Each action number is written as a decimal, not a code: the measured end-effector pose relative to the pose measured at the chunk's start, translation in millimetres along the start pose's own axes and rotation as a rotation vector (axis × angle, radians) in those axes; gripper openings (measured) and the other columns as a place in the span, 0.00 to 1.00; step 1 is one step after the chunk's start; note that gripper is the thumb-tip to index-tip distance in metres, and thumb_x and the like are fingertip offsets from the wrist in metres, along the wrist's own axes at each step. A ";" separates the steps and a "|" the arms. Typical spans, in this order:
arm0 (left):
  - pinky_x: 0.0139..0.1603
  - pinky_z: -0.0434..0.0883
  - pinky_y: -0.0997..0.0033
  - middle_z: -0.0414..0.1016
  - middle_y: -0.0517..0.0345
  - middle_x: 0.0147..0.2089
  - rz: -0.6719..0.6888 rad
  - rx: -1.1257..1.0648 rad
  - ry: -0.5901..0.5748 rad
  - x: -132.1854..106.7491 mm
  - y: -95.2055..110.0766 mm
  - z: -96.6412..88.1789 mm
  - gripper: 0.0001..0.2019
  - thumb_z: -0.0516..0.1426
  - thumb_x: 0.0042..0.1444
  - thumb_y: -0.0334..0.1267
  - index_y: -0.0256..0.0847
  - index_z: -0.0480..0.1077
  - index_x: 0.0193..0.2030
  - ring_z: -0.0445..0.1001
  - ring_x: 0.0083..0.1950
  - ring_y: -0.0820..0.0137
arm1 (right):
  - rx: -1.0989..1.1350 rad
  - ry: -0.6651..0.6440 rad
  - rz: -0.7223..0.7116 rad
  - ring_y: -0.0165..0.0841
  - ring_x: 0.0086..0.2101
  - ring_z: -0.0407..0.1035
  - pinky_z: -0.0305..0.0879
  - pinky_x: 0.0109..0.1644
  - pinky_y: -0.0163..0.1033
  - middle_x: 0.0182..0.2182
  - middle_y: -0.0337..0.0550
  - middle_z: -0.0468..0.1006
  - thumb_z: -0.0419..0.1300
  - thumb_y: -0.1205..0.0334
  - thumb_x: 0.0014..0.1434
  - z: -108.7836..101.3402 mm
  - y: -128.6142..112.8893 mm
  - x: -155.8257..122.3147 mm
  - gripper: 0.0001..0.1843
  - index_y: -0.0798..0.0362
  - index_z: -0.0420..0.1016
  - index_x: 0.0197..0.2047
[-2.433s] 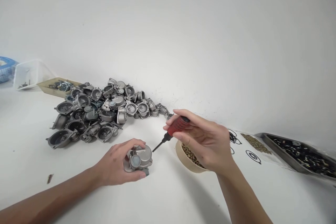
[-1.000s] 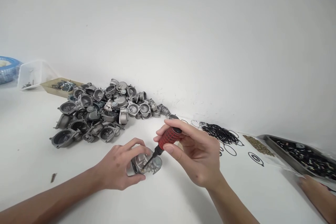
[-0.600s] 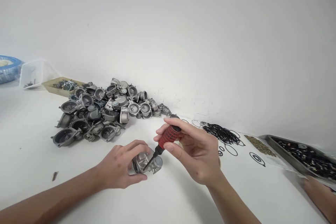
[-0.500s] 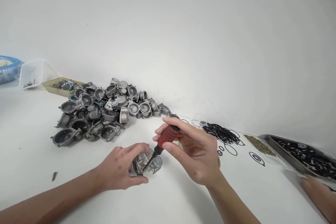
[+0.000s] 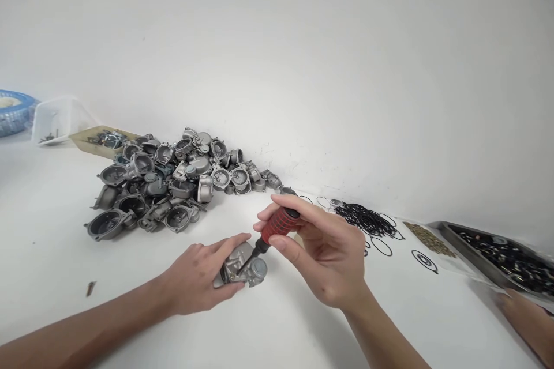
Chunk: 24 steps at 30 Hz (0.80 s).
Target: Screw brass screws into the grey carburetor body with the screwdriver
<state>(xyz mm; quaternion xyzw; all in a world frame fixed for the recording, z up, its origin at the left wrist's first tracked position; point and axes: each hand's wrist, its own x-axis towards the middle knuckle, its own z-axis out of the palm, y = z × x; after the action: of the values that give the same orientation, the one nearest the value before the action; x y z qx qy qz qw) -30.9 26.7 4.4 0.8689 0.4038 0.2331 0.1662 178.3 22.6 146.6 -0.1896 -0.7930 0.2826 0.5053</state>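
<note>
My left hand [image 5: 201,277] grips a grey metal carburetor bowl [image 5: 246,268] from its left side, holding it down on the white table. A brass-coloured screw head shows at the bowl's lower left corner. In my right hand [image 5: 324,251] is a screwdriver [image 5: 280,225] with a red and black handle, slanting down to the left. Its dark shaft ends over the bowl, close to the screw head; whether the tip touches I cannot tell. A loose screw [image 5: 90,288] lies on the table left of my left forearm.
A heap of similar metal bowls [image 5: 151,184] lies at the back left, by a yellowish tray [image 5: 90,141] and a clear bin [image 5: 54,121]. To the right are black rubber rings [image 5: 367,220], small brass parts [image 5: 430,239] and a metal tray [image 5: 461,251]. Another person's hand [image 5: 526,320] shows at the right edge.
The bowl has tilted and turned slightly in my left hand, so the screw head now shows. The screwdriver tip has shifted a little up and right.
</note>
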 end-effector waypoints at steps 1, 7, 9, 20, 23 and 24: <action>0.47 0.75 0.58 0.80 0.50 0.61 0.011 0.014 0.005 -0.1 -0.6 0.1 0.38 0.59 0.67 0.46 0.53 0.42 0.77 0.84 0.48 0.53 | 0.006 0.003 -0.002 0.38 0.42 0.83 0.86 0.47 0.48 0.46 0.44 0.85 0.65 0.77 0.65 0.3 0.1 -0.3 0.29 0.43 0.79 0.64; 0.40 0.73 0.64 0.81 0.47 0.58 0.098 0.118 0.046 -0.5 1.4 -0.2 0.36 0.53 0.72 0.49 0.47 0.39 0.79 0.85 0.46 0.54 | 0.014 -0.016 -0.006 0.39 0.42 0.83 0.86 0.47 0.50 0.46 0.44 0.85 0.65 0.77 0.64 1.7 0.8 0.0 0.30 0.42 0.78 0.65; 0.39 0.73 0.64 0.81 0.47 0.57 0.109 0.129 0.045 -0.6 2.5 -1.3 0.36 0.53 0.72 0.49 0.47 0.38 0.79 0.85 0.44 0.54 | 0.012 -0.014 -0.001 0.39 0.42 0.83 0.86 0.47 0.51 0.46 0.44 0.86 0.66 0.76 0.65 1.8 0.8 0.0 0.29 0.42 0.78 0.64; 0.42 0.73 0.60 0.82 0.53 0.55 0.059 0.025 0.028 -0.1 -0.9 -0.4 0.35 0.57 0.68 0.48 0.53 0.42 0.75 0.85 0.46 0.52 | 0.010 0.004 0.002 0.39 0.42 0.83 0.86 0.46 0.50 0.46 0.44 0.85 0.65 0.77 0.64 1.5 0.8 -1.0 0.29 0.42 0.79 0.64; 0.44 0.73 0.58 0.82 0.52 0.56 0.042 0.003 0.025 -0.4 -1.2 0.3 0.35 0.58 0.68 0.49 0.53 0.44 0.75 0.85 0.46 0.51 | 0.010 0.001 0.004 0.39 0.41 0.83 0.86 0.46 0.50 0.46 0.44 0.85 0.65 0.76 0.65 1.4 0.7 -0.9 0.29 0.41 0.79 0.64; 0.45 0.73 0.58 0.82 0.52 0.56 0.036 -0.008 0.022 -0.3 -1.0 0.1 0.35 0.58 0.68 0.49 0.53 0.45 0.75 0.84 0.47 0.51 | 0.013 0.000 0.007 0.39 0.41 0.83 0.86 0.46 0.50 0.46 0.44 0.85 0.65 0.77 0.65 1.4 0.6 -0.9 0.29 0.42 0.79 0.64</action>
<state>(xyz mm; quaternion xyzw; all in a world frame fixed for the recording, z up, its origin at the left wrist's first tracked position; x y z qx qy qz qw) -31.7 27.1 3.7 0.8728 0.3888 0.2474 0.1609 177.4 22.2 145.2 -0.1891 -0.7905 0.2898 0.5053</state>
